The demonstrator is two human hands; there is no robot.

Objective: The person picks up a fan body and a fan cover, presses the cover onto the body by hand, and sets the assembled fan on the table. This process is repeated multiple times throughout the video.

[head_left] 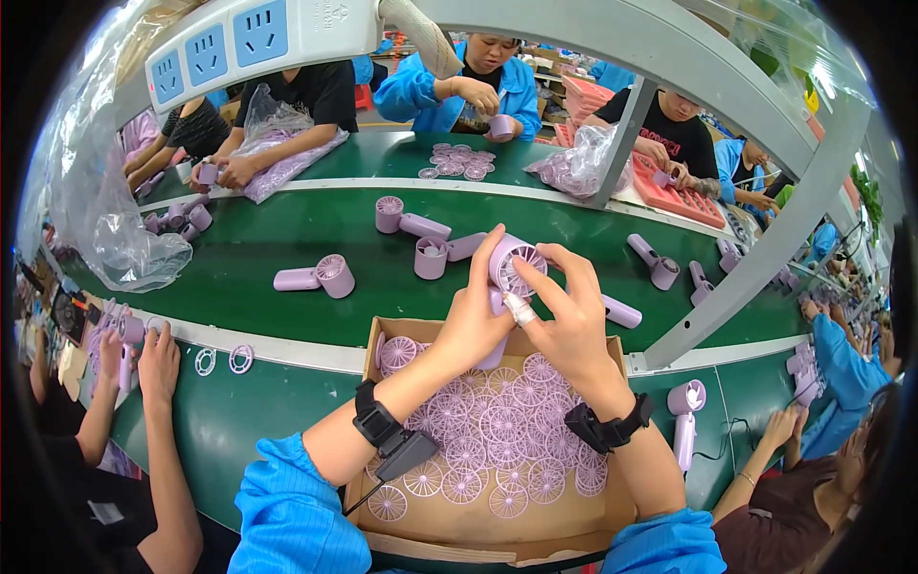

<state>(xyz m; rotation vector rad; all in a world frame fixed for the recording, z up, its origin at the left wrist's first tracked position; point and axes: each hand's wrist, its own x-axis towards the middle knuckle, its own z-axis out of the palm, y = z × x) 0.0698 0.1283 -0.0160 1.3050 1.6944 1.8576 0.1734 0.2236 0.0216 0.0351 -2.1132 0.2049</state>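
Observation:
A light purple handheld fan (496, 302) is held up over the front edge of the conveyor, its round slotted head tilted toward me. My left hand (475, 323) wraps its neck and the left side of the head. My right hand (572, 320) grips the other side, with fingertips pressed on the round front grille and a white wrap on one digit. Below both hands stands an open cardboard box (382, 330) holding many loose purple round grilles (464, 450). Part of the fan's handle is hidden behind my left hand.
Several purple fans (334, 275) lie on the green conveyor (382, 306). Another fan (686, 402) stands right of the box, and two rings (241, 359) lie left. A grey metal post (755, 249) slants at right; a white power strip (277, 38) hangs above. Co-workers sit around.

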